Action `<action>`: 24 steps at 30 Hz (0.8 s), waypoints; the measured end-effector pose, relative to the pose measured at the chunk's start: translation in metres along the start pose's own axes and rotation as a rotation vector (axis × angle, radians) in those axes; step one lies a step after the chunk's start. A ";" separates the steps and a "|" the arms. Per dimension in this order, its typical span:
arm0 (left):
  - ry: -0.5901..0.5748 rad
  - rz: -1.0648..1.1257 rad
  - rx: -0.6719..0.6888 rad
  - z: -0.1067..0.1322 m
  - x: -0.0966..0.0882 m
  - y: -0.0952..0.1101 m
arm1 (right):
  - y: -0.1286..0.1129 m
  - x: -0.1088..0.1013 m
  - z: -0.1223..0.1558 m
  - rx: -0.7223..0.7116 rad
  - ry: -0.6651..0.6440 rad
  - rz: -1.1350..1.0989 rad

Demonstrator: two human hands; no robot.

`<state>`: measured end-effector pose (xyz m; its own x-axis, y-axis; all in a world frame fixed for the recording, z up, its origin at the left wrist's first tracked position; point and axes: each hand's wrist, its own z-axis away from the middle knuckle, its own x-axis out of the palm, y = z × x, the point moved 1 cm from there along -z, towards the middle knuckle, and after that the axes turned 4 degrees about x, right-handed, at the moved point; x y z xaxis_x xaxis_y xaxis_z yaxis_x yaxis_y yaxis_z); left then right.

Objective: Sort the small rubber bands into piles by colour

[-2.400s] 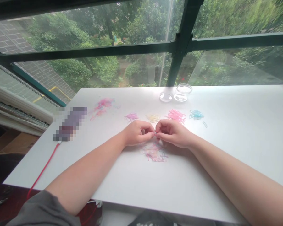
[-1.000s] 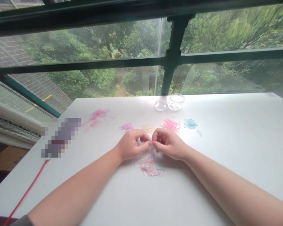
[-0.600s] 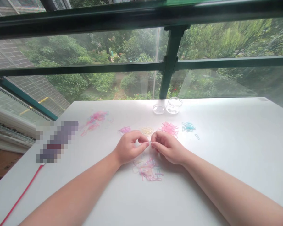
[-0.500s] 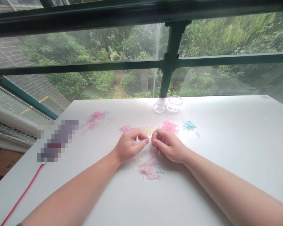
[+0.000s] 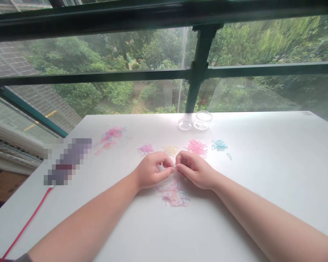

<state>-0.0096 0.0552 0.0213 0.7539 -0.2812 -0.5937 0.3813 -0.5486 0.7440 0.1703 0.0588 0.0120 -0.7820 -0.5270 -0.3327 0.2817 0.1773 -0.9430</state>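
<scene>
My left hand [image 5: 155,168] and my right hand [image 5: 195,169] meet fingertip to fingertip over the table, each closed in a pinch. Between the tips shows only a sliver of a thin, pale rubber band [image 5: 175,166]; most of it is hidden. Just below the hands lies a loose mixed pile of small rubber bands [image 5: 175,194] in pink, purple and blue. Beyond my fingers are sorted heaps: purple bands [image 5: 145,149], yellow bands [image 5: 171,150], pink bands [image 5: 197,147] and teal bands [image 5: 219,145]. My right hand partly overlaps the pink heap's near edge.
A clear round jar [image 5: 203,120] and its shallow clear lid [image 5: 185,125] stand at the far edge of the white table [image 5: 262,153]. More mixed bands [image 5: 113,134] lie far left. A blurred-out dark object [image 5: 73,156] with a red cord [image 5: 27,223] rests at the left edge.
My left hand has shifted slightly right and down, closing the small gap between the two hands' fingertips. The right hand has barely moved, and the heaps look the same.
</scene>
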 end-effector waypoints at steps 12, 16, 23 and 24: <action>-0.005 -0.002 -0.019 0.000 0.000 -0.005 | 0.002 0.002 0.000 -0.026 -0.003 0.181; -0.015 0.000 -0.017 0.000 0.000 -0.006 | 0.001 0.002 0.000 -0.033 -0.016 0.217; -0.009 0.035 -0.031 0.000 -0.002 -0.003 | -0.002 0.001 0.000 -0.037 -0.013 0.265; -0.004 0.046 -0.033 0.000 -0.002 -0.002 | -0.002 0.000 0.000 -0.037 -0.011 0.270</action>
<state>-0.0117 0.0570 0.0204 0.7688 -0.3085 -0.5602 0.3642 -0.5087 0.7801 0.1693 0.0580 0.0141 -0.6750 -0.4659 -0.5721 0.4584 0.3427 -0.8200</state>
